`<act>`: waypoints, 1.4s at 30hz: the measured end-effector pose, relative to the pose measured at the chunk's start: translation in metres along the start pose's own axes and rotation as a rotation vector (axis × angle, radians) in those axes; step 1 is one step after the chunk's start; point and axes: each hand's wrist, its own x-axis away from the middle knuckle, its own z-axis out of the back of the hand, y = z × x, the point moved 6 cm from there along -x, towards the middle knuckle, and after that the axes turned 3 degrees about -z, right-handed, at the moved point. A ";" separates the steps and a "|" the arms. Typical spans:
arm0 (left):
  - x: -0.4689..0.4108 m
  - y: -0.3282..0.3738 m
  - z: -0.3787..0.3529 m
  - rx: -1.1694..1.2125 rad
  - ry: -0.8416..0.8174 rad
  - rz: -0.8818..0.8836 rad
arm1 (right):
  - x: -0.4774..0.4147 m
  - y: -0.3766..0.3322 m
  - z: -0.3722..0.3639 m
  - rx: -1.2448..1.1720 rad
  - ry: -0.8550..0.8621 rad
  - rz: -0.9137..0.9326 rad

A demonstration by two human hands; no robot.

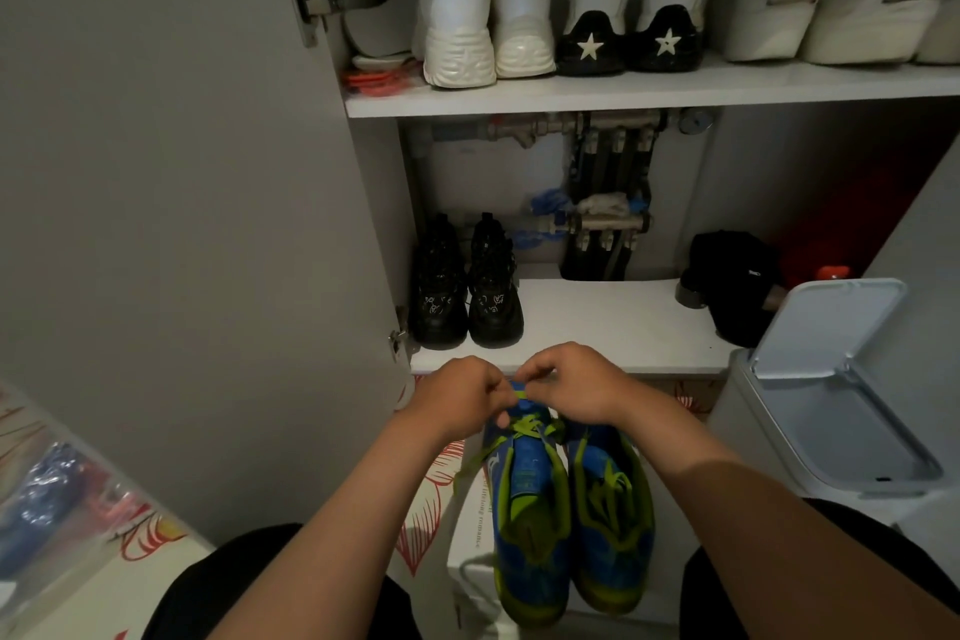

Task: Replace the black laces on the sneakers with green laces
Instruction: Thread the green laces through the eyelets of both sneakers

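Two blue and green sneakers stand side by side on a white box between my knees, the left sneaker (527,535) and the right sneaker (613,525). A green lace (524,424) runs through the left sneaker's far eyelets, and one loose end trails off to the left (467,470). My left hand (457,398) and my right hand (571,387) meet over the far end of the left sneaker, and both pinch the green lace between thumb and fingers. No black lace is visible.
An open cupboard stands ahead, with black boots (465,286) on its lower shelf (597,322) and white shoes (488,16) above. At the right sits a grey bin with its lid up (831,379). A plastic bag (47,499) lies at the left.
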 end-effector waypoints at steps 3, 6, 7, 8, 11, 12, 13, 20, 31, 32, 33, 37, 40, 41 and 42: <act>0.001 0.001 -0.001 -0.030 0.020 0.026 | 0.000 -0.004 -0.008 -0.074 -0.023 0.027; 0.002 -0.001 0.006 -0.154 0.124 0.076 | -0.002 -0.005 -0.008 -0.076 -0.033 0.023; 0.002 -0.003 0.004 -0.142 0.117 0.076 | -0.002 -0.004 -0.010 -0.080 -0.047 0.023; 0.002 -0.005 0.000 -0.092 0.082 0.072 | -0.002 -0.004 -0.011 -0.072 -0.062 0.022; 0.005 -0.010 -0.014 0.056 -0.023 0.074 | 0.000 -0.002 -0.016 -0.061 -0.091 -0.005; 0.006 -0.011 -0.017 0.088 -0.030 0.078 | 0.000 -0.001 -0.016 -0.068 -0.082 -0.013; 0.007 -0.013 -0.020 0.130 -0.033 0.082 | 0.000 0.000 -0.016 -0.065 -0.064 -0.015; 0.022 -0.020 -0.038 0.227 -0.043 0.279 | 0.005 0.012 -0.019 0.254 -0.018 -0.110; 0.032 -0.032 -0.060 0.463 -0.011 0.403 | 0.009 0.008 -0.046 0.496 0.006 -0.035; 0.034 -0.032 -0.059 0.478 -0.007 0.418 | 0.008 0.008 -0.049 0.523 0.013 -0.031; 0.035 -0.032 -0.058 0.496 -0.003 0.428 | 0.008 0.008 -0.051 0.550 0.016 -0.026; 0.038 -0.034 -0.058 0.565 -0.013 0.452 | 0.009 0.006 -0.062 0.642 0.001 -0.030; 0.039 -0.034 -0.058 0.599 -0.019 0.453 | 0.010 0.005 -0.063 0.653 0.020 -0.050; 0.039 -0.035 -0.058 0.616 -0.015 0.454 | 0.010 0.005 -0.062 0.641 0.031 -0.062; 0.040 -0.035 -0.058 0.637 -0.015 0.456 | 0.009 0.006 -0.061 0.627 0.042 -0.074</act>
